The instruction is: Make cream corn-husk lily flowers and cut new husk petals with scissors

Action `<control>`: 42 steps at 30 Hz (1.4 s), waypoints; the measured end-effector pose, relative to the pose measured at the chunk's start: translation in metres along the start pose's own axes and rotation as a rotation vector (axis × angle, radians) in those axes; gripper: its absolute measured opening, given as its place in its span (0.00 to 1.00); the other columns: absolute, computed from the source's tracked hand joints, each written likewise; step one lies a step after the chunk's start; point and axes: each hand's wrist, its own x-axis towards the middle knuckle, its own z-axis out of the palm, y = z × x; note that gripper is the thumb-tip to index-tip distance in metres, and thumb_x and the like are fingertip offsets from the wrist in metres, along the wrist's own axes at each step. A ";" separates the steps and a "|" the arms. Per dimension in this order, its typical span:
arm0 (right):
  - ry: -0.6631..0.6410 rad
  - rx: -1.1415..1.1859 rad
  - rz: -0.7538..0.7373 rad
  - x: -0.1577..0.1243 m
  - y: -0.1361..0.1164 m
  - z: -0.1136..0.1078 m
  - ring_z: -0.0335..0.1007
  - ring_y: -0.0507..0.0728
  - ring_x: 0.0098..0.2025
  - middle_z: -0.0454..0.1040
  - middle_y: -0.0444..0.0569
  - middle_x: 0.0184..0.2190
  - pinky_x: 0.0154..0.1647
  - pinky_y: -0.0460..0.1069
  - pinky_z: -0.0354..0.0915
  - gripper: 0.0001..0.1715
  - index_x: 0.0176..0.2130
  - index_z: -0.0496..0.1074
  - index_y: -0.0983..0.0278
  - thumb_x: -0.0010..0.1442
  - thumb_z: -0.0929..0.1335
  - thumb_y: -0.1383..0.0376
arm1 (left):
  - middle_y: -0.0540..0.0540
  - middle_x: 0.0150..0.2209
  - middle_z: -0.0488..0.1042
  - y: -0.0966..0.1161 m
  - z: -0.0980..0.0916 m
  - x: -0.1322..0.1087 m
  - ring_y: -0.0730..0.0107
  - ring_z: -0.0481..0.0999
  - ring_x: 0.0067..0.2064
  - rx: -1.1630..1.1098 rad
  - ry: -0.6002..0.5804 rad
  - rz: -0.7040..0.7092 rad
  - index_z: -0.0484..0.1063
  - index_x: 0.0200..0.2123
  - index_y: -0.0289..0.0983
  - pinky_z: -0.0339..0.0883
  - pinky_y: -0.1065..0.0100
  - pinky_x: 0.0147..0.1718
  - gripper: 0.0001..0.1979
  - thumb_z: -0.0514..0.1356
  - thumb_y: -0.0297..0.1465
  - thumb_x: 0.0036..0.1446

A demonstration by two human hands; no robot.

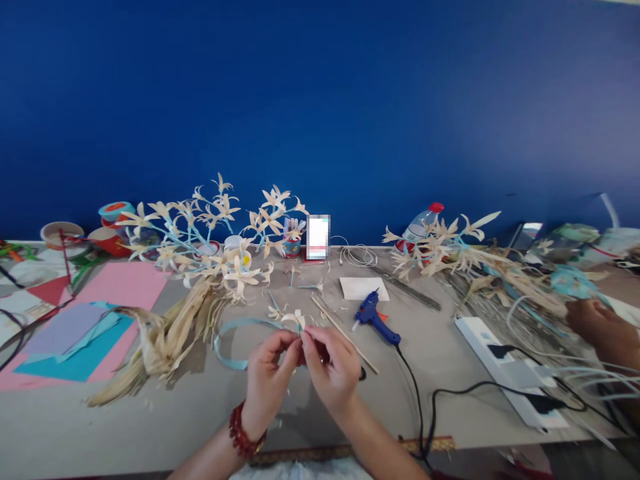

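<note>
Fingers of left hand and right hand hold a pale flower.

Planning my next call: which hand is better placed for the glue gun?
Probably the right hand: the glue gun lies on that side, nearer to it than to the left hand. Both hold the small flower, so the right would need to let go.

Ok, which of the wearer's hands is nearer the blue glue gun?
Right. The right hand is left of the blue glue gun and nearer the camera; the left hand is farther left, beyond the right hand.
</note>
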 end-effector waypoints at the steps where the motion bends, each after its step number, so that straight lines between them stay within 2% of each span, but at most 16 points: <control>1: 0.001 0.001 0.022 0.001 0.000 0.000 0.70 0.54 0.27 0.77 0.47 0.28 0.29 0.48 0.65 0.08 0.39 0.74 0.62 0.59 0.68 0.73 | 0.49 0.27 0.75 -0.001 0.000 0.000 0.71 0.72 0.28 0.011 -0.004 0.005 0.74 0.32 0.35 0.68 0.73 0.28 0.08 0.58 0.33 0.58; 8: -0.038 -0.026 0.087 0.004 0.000 0.000 0.68 0.53 0.24 0.74 0.46 0.24 0.27 0.47 0.63 0.02 0.34 0.73 0.62 0.60 0.68 0.69 | 0.47 0.28 0.78 0.003 -0.002 -0.002 0.68 0.75 0.30 0.211 0.036 0.135 0.76 0.32 0.37 0.68 0.71 0.32 0.07 0.58 0.30 0.57; 13: -0.047 -0.034 0.110 0.005 -0.002 -0.002 0.65 0.52 0.22 0.71 0.44 0.21 0.25 0.46 0.61 0.03 0.33 0.72 0.63 0.60 0.68 0.67 | 0.49 0.28 0.77 0.008 -0.003 -0.002 0.70 0.74 0.29 0.314 0.039 0.224 0.75 0.31 0.38 0.67 0.72 0.31 0.06 0.58 0.28 0.57; 18: -0.083 -0.016 0.132 0.007 -0.003 -0.004 0.63 0.51 0.21 0.69 0.43 0.20 0.24 0.46 0.59 0.06 0.31 0.73 0.63 0.60 0.68 0.66 | 0.49 0.29 0.78 0.007 -0.003 -0.002 0.70 0.75 0.31 0.316 0.028 0.270 0.74 0.32 0.39 0.67 0.72 0.33 0.05 0.58 0.26 0.57; 31: -0.070 -0.079 0.048 0.008 -0.004 -0.005 0.61 0.51 0.20 0.67 0.42 0.18 0.23 0.46 0.58 0.07 0.28 0.70 0.62 0.60 0.67 0.68 | 0.47 0.31 0.79 0.005 -0.003 -0.002 0.67 0.77 0.34 0.400 0.043 0.389 0.73 0.32 0.40 0.69 0.68 0.36 0.06 0.57 0.25 0.57; 36: -0.058 -0.131 -0.009 0.008 -0.004 -0.004 0.62 0.51 0.20 0.70 0.44 0.20 0.24 0.46 0.59 0.08 0.28 0.69 0.62 0.59 0.67 0.69 | 0.47 0.30 0.79 0.005 -0.004 -0.001 0.66 0.77 0.32 0.450 0.048 0.460 0.74 0.33 0.40 0.69 0.68 0.35 0.08 0.56 0.24 0.57; 42: -0.031 -0.144 -0.040 0.009 -0.002 -0.003 0.62 0.51 0.20 0.68 0.43 0.19 0.24 0.46 0.59 0.08 0.27 0.68 0.61 0.57 0.68 0.70 | 0.47 0.31 0.80 0.003 -0.004 -0.002 0.66 0.78 0.34 0.409 0.076 0.492 0.75 0.34 0.40 0.70 0.68 0.37 0.08 0.58 0.22 0.55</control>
